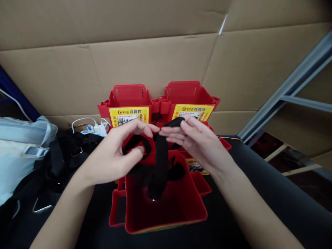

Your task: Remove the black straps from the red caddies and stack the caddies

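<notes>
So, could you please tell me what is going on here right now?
A person holds a black strap pinched between the left hand and right hand, above a red holder on the dark tabletop. The strap hangs down into it. Two more red holders with yellow labels stand behind, against cardboard. A heap of black straps lies left.

Black tabletop (285,186) with red bins (181,211), a heap of black straps (62,155), a pale bag (18,152).

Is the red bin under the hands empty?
Not empty: the black strap, pinched by the left hand and right hand, hangs down into the red bin.
</notes>
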Demonstrator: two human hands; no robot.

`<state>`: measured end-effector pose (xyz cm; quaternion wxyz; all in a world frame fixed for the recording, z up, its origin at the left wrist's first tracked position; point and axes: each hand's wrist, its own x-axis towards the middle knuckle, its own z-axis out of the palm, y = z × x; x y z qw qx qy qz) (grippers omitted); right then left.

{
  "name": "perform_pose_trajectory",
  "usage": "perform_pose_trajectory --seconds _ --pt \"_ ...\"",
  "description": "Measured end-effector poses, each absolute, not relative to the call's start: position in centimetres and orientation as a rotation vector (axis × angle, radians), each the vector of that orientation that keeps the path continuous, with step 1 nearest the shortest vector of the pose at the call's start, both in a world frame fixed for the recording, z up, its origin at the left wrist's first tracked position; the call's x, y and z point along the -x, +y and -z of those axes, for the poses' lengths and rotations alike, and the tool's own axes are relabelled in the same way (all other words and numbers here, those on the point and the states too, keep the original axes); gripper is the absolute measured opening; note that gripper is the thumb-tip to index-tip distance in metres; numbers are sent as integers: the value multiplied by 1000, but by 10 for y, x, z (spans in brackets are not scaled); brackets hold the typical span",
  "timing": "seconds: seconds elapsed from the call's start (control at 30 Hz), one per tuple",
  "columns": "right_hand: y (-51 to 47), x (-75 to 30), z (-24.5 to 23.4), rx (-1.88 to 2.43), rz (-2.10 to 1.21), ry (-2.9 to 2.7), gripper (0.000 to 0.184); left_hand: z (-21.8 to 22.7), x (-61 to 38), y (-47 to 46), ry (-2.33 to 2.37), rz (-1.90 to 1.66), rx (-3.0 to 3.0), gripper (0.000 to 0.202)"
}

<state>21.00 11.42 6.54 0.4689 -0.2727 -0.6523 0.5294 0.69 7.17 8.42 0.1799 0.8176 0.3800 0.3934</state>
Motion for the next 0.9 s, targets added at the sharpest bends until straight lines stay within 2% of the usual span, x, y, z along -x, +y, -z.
perform_pose_trajectory --seconds 0.13,0.17,0.3,0.37,0.47,0.53,0.67,0.8,0.9 --pt "121 -211 -64 680 -1059 -1660 18 -70 -24 74 1266 -974 -2456 44" --pt "122 -211 -63 686 -1007 -1688 20 -66 -27 77 1289 -902 -2500 42" --pt "125 -214 -61 667 -917 -1763 27 -55 -28 93 1236 -718 -2494 12" --pt "125 -215 -58 691 -924 -1797 39 -55 -25 98 1230 -812 -2357 9" --pt "115 -213 -54 777 -875 -1870 72 -60 -21 101 1226 -1106 -2129 15" --pt "104 -210 -53 874 -763 -1938 81 -64 -21 101 1219 -1299 -1957 19" --pt "86 -204 -55 985 -619 -2074 64 -66 -22 102 1122 -1454 -1592 17" --pt "88 -203 -58 850 -774 -2060 37 -61 -14 112 1139 -1513 -1529 18" --pt "91 -203 -60 737 -915 -1980 18 -59 -6 116 1250 -1629 -1742 22"
